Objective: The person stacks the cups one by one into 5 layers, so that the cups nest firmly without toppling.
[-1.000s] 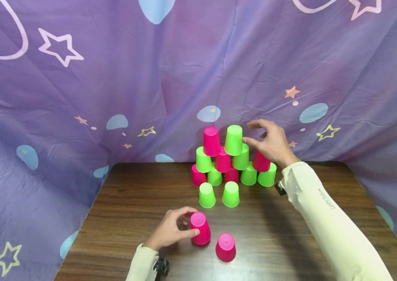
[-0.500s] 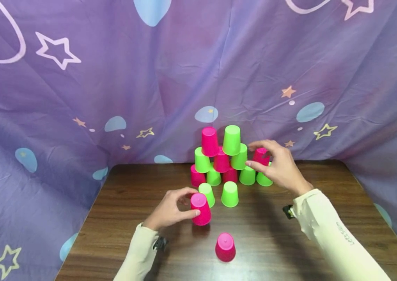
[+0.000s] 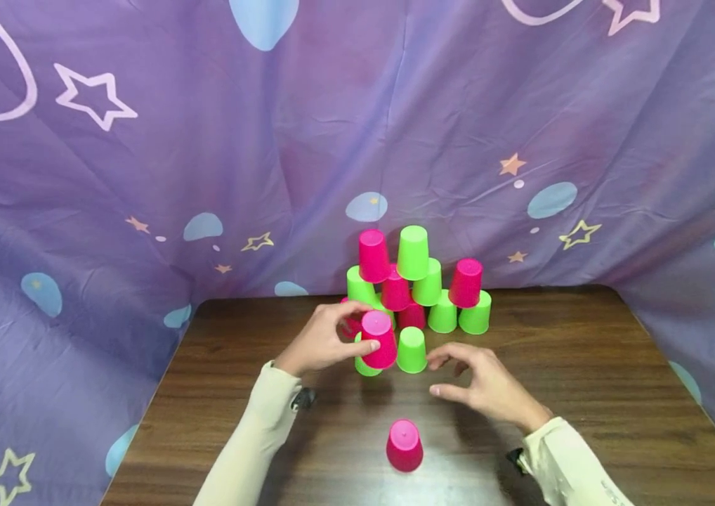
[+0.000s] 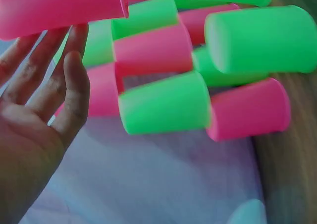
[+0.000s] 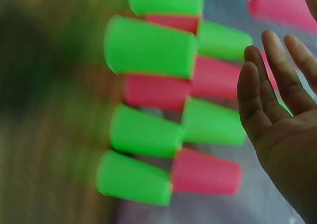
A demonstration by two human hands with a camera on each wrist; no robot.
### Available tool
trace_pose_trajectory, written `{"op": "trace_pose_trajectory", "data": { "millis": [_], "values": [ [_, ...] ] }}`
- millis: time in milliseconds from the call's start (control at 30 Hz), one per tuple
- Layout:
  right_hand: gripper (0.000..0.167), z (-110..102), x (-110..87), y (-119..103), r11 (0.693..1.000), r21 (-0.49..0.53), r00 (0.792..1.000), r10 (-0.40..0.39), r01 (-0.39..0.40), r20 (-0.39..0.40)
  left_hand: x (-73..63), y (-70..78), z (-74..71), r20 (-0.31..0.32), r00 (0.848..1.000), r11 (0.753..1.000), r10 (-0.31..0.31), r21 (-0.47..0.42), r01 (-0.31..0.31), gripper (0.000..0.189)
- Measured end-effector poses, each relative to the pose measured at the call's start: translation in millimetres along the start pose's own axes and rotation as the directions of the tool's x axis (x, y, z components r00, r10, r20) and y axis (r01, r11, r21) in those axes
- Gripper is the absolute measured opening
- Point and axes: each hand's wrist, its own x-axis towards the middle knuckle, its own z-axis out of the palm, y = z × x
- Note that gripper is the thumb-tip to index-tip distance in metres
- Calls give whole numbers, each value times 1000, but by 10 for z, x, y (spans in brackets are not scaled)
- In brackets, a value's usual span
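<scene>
In the head view, my left hand [image 3: 326,342] holds an upside-down pink cup [image 3: 380,341] between thumb and fingers, raised above the table. It partly covers one of two front green cups; the other green cup [image 3: 411,350] stands beside it in full view. My right hand [image 3: 490,385] is just right of that cup, thumb and fingers parted around nothing. Behind rises a stepped stack of upside-down cups, topped by a pink cup [image 3: 374,256] and a green cup [image 3: 413,252]. Lower right in the stack, a pink cup [image 3: 466,283] rests over two green ones.
A single pink cup [image 3: 404,446] stands upside down nearer the front of the brown wooden table [image 3: 206,393]. Directly behind the stack hangs a purple patterned cloth [image 3: 307,176], which also runs along both sides.
My left hand has lifted the pink cup off the table and carried it forward, toward the stack. My right hand has come away from the stack, down and back toward the front.
</scene>
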Motion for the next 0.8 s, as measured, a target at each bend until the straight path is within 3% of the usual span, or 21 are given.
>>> {"op": "trace_pose_trajectory", "data": {
  "millis": [267,567,800],
  "values": [
    [38,405,-245,3,996,85,996,-39,32,79,391,147,76,-42,999,999,-25,45,27,46],
    [48,647,-363,-32,998,-21,995,-63,64,74,668,248,160,-96,995,998,-20,63,26,46],
    [48,734,-368,-47,997,-48,996,-52,55,77,795,292,243,-147,986,980,-73,172,98,47]
  ]
}}
